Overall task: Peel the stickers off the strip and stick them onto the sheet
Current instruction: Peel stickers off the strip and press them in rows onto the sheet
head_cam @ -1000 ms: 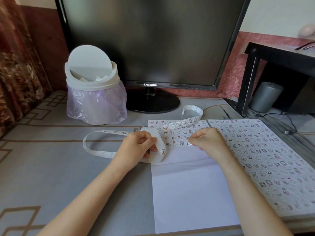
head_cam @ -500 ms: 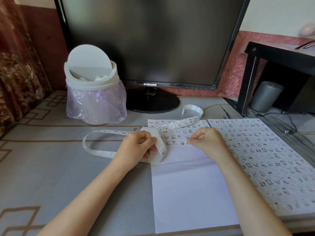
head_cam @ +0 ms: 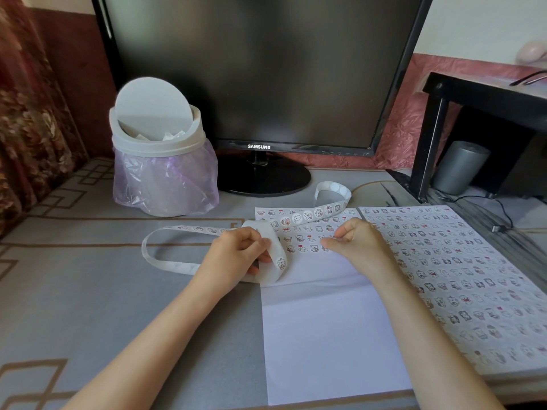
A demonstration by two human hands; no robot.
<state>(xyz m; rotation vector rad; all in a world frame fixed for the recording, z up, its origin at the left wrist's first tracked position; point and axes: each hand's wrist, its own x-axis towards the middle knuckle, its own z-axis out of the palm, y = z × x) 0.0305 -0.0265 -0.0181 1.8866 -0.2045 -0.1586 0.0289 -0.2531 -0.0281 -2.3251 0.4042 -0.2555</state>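
Stickers (head_cam: pixel 301 248) are being laid in rows across the top of the sheet (head_cam: pixel 325 335) at the centre of the frame. Only its upper band is being filled so far, and the large lower part is lying bare. The strip (head_cam: pixel 307 216) is being gripped by the left hand (head_cam: pixel 236 253), fingers curled round its fold. Its far end is trailing over the sheet with stickers left on it. The right hand (head_cam: pixel 358 244) is being pressed, fingers curled, at the lowest row's end; whether a sticker is pinched there cannot be told. A second sheet (head_cam: pixel 444 261), at right, is lying fully covered.
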